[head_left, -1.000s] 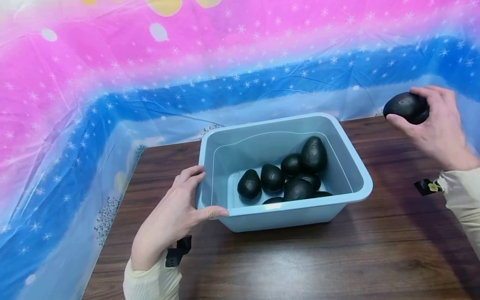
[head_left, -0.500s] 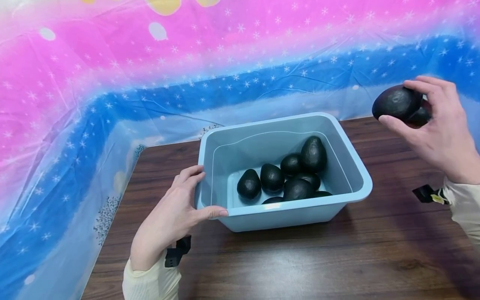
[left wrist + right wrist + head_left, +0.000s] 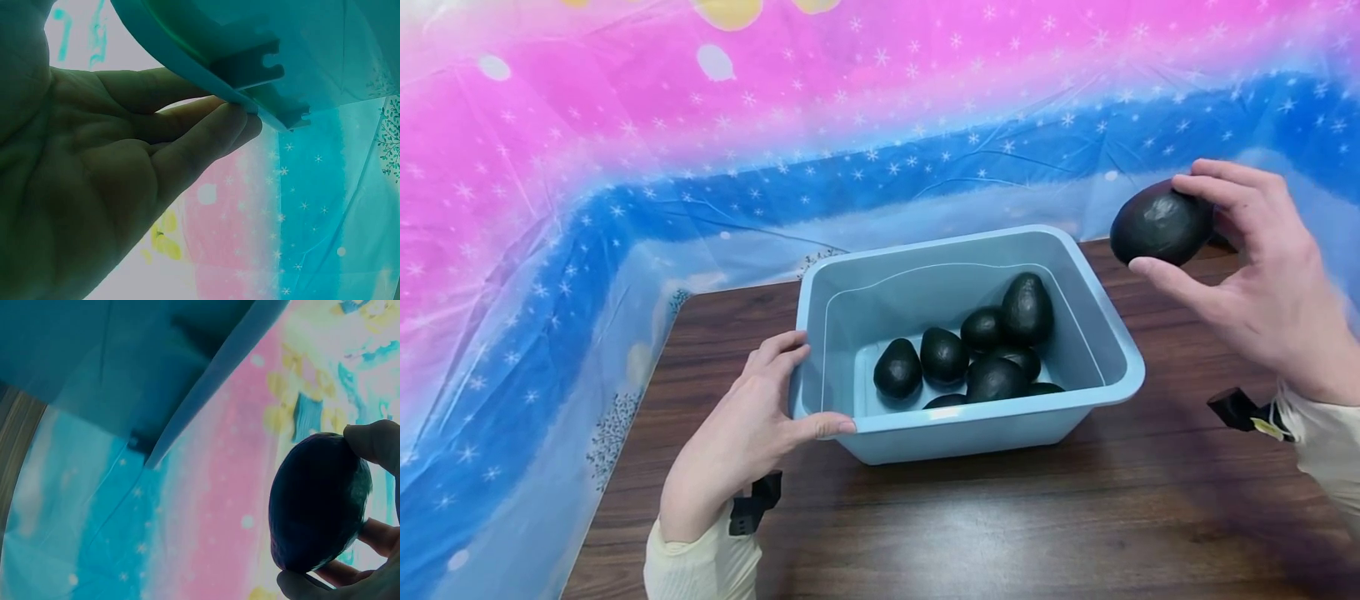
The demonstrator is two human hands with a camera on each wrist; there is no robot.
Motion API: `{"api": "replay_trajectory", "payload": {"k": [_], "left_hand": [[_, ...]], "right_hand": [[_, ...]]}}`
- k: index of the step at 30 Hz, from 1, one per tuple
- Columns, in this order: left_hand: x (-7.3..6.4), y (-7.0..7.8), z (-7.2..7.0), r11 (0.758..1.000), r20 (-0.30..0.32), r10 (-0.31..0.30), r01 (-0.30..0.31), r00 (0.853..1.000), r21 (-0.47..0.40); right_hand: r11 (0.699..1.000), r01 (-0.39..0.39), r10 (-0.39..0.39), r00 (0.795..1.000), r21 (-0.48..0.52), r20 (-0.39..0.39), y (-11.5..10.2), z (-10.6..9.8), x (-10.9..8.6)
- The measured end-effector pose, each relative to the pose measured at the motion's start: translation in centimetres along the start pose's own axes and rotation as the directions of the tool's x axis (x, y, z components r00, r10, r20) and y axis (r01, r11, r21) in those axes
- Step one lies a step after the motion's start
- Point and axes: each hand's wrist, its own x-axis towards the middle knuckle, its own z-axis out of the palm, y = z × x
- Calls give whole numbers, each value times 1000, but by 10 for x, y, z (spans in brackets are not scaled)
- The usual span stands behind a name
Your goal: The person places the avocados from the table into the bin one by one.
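A light-blue plastic bin (image 3: 955,433) stands on the wooden table in the head view, with several dark avocados (image 3: 898,369) inside. My left hand (image 3: 756,412) holds the bin's left front corner: the thumb lies along the front rim and the fingers are at the left rim. In the left wrist view, fingertips (image 3: 234,119) touch the bin's rim (image 3: 187,62). Right of the bin and above the table, my right hand (image 3: 1270,267) grips one avocado (image 3: 1161,223) between thumb and fingers. The right wrist view also shows this avocado (image 3: 319,503). A small dark shape behind it is mostly hidden.
A dark wooden table (image 3: 970,533) extends around the bin. Behind and to the left hangs a pink and blue sheet (image 3: 820,150) with snowflakes, meeting the table's far edge. The bin's right rim (image 3: 1108,317) stands between the held avocado and those inside.
My right hand has moved left with the avocado, rising slightly and then lowering, and is closer to the bin. My left hand and the bin stay in place.
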Motion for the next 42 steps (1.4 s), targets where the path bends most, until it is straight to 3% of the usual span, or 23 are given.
{"api": "replay_trajectory", "payload": {"k": [9, 20, 34, 42], "left_hand": [[-1, 0, 0, 1000, 4, -3, 3, 1000, -6], [-1, -1, 0, 1000, 2, -6, 6, 1000, -4], [-1, -1, 0, 1000, -4, 6, -6, 1000, -2], [0, 0, 0, 1000, -2, 15, -15, 1000, 0]], "right_hand": [[992, 76, -83, 994, 97, 66, -13, 12, -2], [972, 177, -198, 971, 156, 131, -28, 23, -9], [960, 205, -238, 956, 188, 173, -37, 25, -9], [963, 208, -236, 958, 172, 163, -38, 19, -7]]}}
